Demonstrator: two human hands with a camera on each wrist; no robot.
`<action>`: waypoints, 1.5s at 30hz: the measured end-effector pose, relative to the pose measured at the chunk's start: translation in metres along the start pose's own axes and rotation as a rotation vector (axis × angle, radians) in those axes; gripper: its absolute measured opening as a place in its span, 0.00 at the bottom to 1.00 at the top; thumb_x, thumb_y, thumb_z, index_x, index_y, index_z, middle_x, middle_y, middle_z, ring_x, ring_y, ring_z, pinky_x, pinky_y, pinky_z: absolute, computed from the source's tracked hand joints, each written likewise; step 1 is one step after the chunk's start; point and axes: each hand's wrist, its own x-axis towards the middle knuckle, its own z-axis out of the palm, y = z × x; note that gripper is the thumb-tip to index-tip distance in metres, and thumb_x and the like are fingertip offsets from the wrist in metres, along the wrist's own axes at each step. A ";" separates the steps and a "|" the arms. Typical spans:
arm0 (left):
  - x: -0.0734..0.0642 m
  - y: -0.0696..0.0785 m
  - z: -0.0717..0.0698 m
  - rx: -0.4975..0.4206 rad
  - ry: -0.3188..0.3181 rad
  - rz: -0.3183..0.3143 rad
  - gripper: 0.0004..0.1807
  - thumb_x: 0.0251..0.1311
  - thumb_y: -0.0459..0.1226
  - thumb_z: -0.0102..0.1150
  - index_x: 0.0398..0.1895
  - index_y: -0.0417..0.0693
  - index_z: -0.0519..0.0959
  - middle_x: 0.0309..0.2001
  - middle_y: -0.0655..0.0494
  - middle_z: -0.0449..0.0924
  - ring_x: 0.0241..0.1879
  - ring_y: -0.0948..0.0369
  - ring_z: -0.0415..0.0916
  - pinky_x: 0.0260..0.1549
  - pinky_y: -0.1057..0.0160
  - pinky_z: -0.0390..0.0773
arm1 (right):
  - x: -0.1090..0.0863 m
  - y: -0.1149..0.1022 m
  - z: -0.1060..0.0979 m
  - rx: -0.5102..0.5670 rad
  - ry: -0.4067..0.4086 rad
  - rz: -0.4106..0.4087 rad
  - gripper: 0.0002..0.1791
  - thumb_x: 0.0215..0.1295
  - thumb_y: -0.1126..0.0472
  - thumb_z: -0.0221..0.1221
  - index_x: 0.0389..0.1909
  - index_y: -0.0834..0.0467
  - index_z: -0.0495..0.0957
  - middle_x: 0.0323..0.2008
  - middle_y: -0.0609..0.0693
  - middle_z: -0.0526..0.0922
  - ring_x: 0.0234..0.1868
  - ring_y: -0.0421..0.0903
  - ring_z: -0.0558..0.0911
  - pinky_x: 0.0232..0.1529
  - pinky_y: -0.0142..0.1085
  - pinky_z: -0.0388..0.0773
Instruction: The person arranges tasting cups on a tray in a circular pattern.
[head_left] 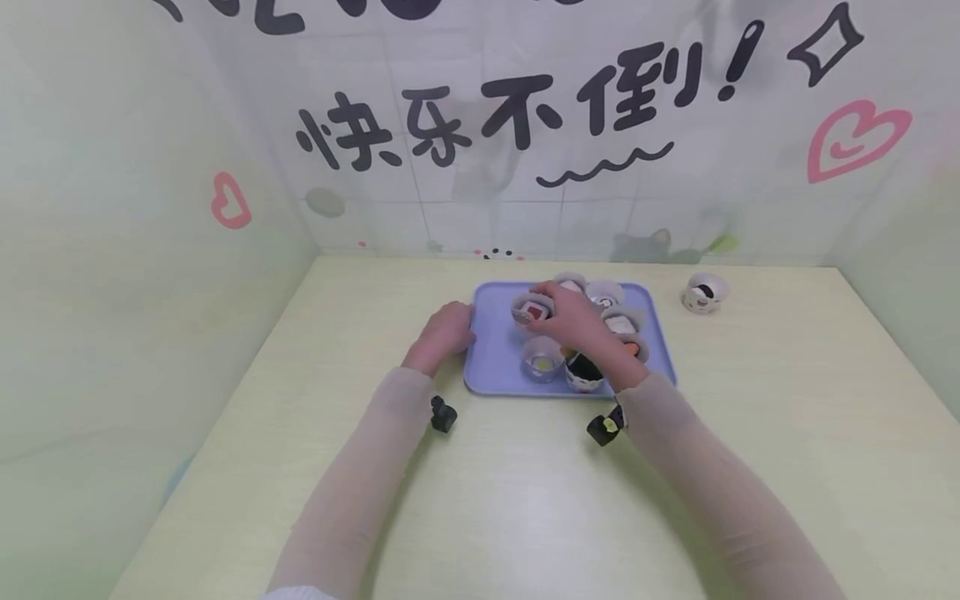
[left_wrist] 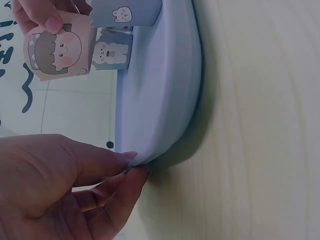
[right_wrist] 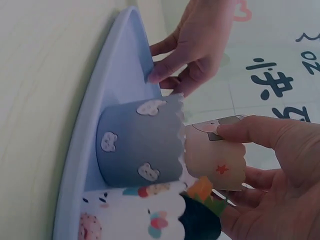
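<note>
My left hand [head_left: 447, 327] pinches the left rim of a pale blue tray [head_left: 491, 333] between thumb and fingers. Over the tray's left half, my right hand [head_left: 573, 321] grips a paper cake cup [left_wrist: 60, 47] with a cartoon face printed on its side. The cup is held up above the tray floor, and something red and white shows inside it. Below it stands a bluish-grey cup with bear prints [right_wrist: 142, 142]. Beside that is a white printed cup [right_wrist: 140, 215] with dark and orange contents poking above its scalloped rim. Several more cups stand behind, partly hidden by my right hand.
Another paper cup [head_left: 703, 293] with dark contents stands on the light wooden table [head_left: 510, 500], right of the tray. A white wall covering [head_left: 480, 225] with printed writing and hearts rises at the table's back edge.
</note>
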 end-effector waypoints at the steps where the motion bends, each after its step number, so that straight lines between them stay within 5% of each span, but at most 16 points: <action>1: 0.000 0.000 0.000 -0.003 0.001 0.002 0.32 0.68 0.31 0.52 0.75 0.39 0.60 0.73 0.42 0.66 0.56 0.51 0.75 0.58 0.57 0.79 | 0.000 -0.001 0.001 -0.003 -0.006 -0.001 0.34 0.65 0.57 0.64 0.71 0.57 0.66 0.65 0.59 0.75 0.60 0.56 0.77 0.61 0.51 0.76; 10: -0.002 0.001 -0.001 -0.011 0.004 0.018 0.32 0.67 0.30 0.53 0.75 0.39 0.61 0.73 0.42 0.65 0.55 0.51 0.76 0.56 0.57 0.79 | 0.005 -0.010 0.010 0.023 0.031 0.020 0.32 0.64 0.57 0.65 0.67 0.57 0.66 0.55 0.57 0.79 0.50 0.52 0.80 0.48 0.44 0.80; 27: -0.002 0.002 0.000 -0.019 0.012 0.018 0.32 0.68 0.30 0.52 0.75 0.39 0.60 0.73 0.42 0.65 0.52 0.51 0.76 0.54 0.58 0.80 | 0.007 -0.009 0.026 -0.079 -0.055 0.079 0.30 0.63 0.53 0.67 0.62 0.59 0.69 0.53 0.56 0.80 0.51 0.52 0.81 0.53 0.45 0.81; 37: -0.004 0.003 -0.003 -0.015 -0.001 0.012 0.32 0.68 0.30 0.52 0.75 0.39 0.60 0.74 0.43 0.64 0.48 0.52 0.77 0.48 0.60 0.80 | 0.004 -0.006 0.023 -0.127 -0.073 0.054 0.29 0.63 0.50 0.67 0.60 0.61 0.73 0.46 0.55 0.82 0.41 0.49 0.79 0.39 0.37 0.79; 45: -0.004 0.003 -0.003 -0.025 -0.007 0.000 0.32 0.68 0.30 0.52 0.75 0.39 0.59 0.75 0.43 0.62 0.53 0.51 0.76 0.55 0.58 0.79 | 0.001 -0.007 0.014 -0.158 -0.090 0.049 0.36 0.63 0.48 0.66 0.67 0.61 0.69 0.62 0.58 0.78 0.60 0.55 0.78 0.61 0.49 0.78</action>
